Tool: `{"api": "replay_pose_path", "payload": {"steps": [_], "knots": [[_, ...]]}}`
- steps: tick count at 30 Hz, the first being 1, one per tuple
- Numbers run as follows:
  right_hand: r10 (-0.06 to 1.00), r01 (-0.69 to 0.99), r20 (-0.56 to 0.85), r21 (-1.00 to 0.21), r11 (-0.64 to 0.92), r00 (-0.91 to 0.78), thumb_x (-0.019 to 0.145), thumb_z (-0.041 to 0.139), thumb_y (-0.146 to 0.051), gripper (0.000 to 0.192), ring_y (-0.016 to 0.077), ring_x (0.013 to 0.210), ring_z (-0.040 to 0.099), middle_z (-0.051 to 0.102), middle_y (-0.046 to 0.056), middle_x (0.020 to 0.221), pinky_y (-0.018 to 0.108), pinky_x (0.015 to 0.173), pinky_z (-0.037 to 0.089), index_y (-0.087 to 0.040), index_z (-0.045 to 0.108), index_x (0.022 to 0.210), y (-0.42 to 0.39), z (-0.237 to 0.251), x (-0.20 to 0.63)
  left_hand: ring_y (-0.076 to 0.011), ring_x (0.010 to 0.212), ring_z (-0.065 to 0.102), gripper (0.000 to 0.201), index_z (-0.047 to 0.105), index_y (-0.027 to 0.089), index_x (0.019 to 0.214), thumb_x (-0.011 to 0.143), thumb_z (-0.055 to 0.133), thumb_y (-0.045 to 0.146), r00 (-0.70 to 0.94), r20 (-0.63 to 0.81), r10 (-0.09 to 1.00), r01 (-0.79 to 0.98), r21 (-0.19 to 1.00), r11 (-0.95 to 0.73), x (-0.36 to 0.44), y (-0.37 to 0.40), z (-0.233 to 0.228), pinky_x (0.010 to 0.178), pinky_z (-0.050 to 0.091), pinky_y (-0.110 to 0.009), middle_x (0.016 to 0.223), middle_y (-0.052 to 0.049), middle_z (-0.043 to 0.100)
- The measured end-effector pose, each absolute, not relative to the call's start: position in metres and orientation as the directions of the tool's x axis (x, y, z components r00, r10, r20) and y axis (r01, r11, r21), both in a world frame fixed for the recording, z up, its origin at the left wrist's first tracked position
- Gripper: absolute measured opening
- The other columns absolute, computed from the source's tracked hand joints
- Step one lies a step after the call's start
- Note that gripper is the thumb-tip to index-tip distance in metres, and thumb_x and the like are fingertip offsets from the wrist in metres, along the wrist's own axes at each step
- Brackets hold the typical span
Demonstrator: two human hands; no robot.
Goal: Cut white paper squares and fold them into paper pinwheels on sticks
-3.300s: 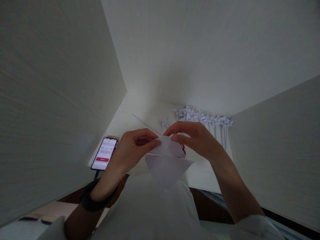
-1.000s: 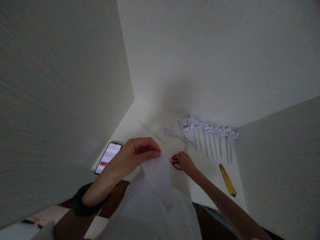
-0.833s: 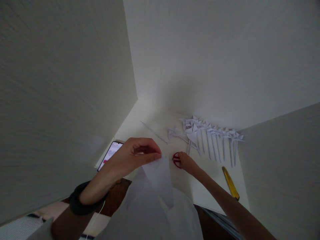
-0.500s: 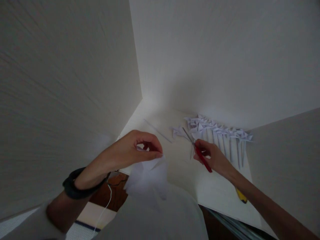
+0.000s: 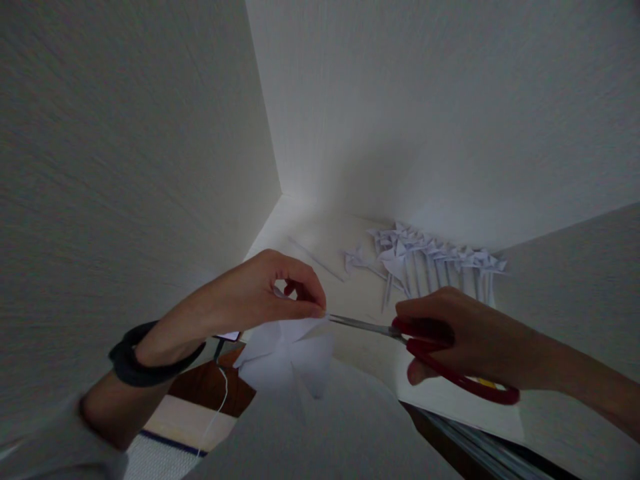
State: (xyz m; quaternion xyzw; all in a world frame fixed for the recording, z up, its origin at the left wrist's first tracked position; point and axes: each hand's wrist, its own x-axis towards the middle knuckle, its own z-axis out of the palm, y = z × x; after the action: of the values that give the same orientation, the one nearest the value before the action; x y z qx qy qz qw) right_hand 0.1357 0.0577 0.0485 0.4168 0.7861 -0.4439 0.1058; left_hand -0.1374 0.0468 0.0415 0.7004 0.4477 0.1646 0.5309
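A white sheet of paper with slits cut in from its edges (image 5: pixel 285 353) hangs from my left hand (image 5: pixel 280 287), pinched at one corner between thumb and fingertips. My right hand (image 5: pixel 450 340) grips a pair of scissors with red handles (image 5: pixel 465 383). Their thin metal blades point left, and the tips meet the paper's corner right beside my left fingertips. Whether the blades have paper between them is too small to tell.
Several white paper pinwheels on sticks (image 5: pixel 435 247) lie in a row along the back wall. One more pinwheel (image 5: pixel 356 259) and a loose thin stick (image 5: pixel 315 259) rest left of them on the white tabletop (image 5: pixel 360 333). A yellow object (image 5: pixel 486 383) shows partly behind the scissors.
My right hand has brought the scissors down and turned them, so the tips reach the paper's corner. The paper has swung flatter, showing its slits, while my left hand keeps its pinch.
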Motion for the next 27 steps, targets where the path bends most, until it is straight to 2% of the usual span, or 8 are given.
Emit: {"api": "replay_pose_path", "payload": {"steps": [10,22,25,27], "knots": [[0.559,0.733,-0.523,-0.631,0.254,-0.644,0.065,0.075,-0.059,0.05,0.0066,0.047,0.033,0.04,-0.009,0.048,0.019,0.044,0.024,-0.018,0.047,0.057,0.059,0.049,0.134,-0.007,0.061,0.052,0.009,0.07,0.017,0.07,0.077,0.067,0.022,0.557,-0.267,0.786,0.467,0.884,-0.03,-0.137,0.047,0.044,0.057,0.04,-0.017,0.065,0.004,0.065],[0.583,0.711,-0.434,-0.565,0.418,-0.687,0.07,0.072,-0.057,0.047,0.0073,0.045,0.034,0.041,-0.007,0.048,0.021,0.045,0.023,-0.019,0.047,0.058,0.065,0.049,0.139,-0.0076,0.057,0.051,0.009,0.069,0.017,0.067,0.075,0.066,0.021,0.566,-0.284,0.774,0.447,0.894,0.001,-0.136,0.048,0.047,0.054,0.038,-0.018,0.061,0.004,0.063],[0.618,0.744,-0.453,-0.564,0.359,-0.642,0.07,0.073,-0.052,0.045,0.0077,0.046,0.034,0.04,-0.007,0.049,0.022,0.045,0.024,-0.02,0.045,0.058,0.066,0.043,0.15,-0.0077,0.057,0.05,0.01,0.069,0.018,0.066,0.075,0.066,0.021,0.547,-0.264,0.794,0.443,0.897,-0.007,-0.139,0.048,0.045,0.053,0.036,-0.018,0.06,0.005,0.062],[0.668,0.743,-0.453,-0.629,0.23,-0.59,0.067,0.077,-0.049,0.043,0.0084,0.048,0.037,0.042,-0.007,0.051,0.021,0.046,0.029,-0.02,0.045,0.06,0.064,0.039,0.153,-0.0075,0.057,0.05,0.01,0.068,0.018,0.066,0.076,0.066,0.021,0.542,-0.261,0.799,0.433,0.902,0.001,-0.139,0.048,0.046,0.054,0.036,-0.018,0.06,0.005,0.061]]}}
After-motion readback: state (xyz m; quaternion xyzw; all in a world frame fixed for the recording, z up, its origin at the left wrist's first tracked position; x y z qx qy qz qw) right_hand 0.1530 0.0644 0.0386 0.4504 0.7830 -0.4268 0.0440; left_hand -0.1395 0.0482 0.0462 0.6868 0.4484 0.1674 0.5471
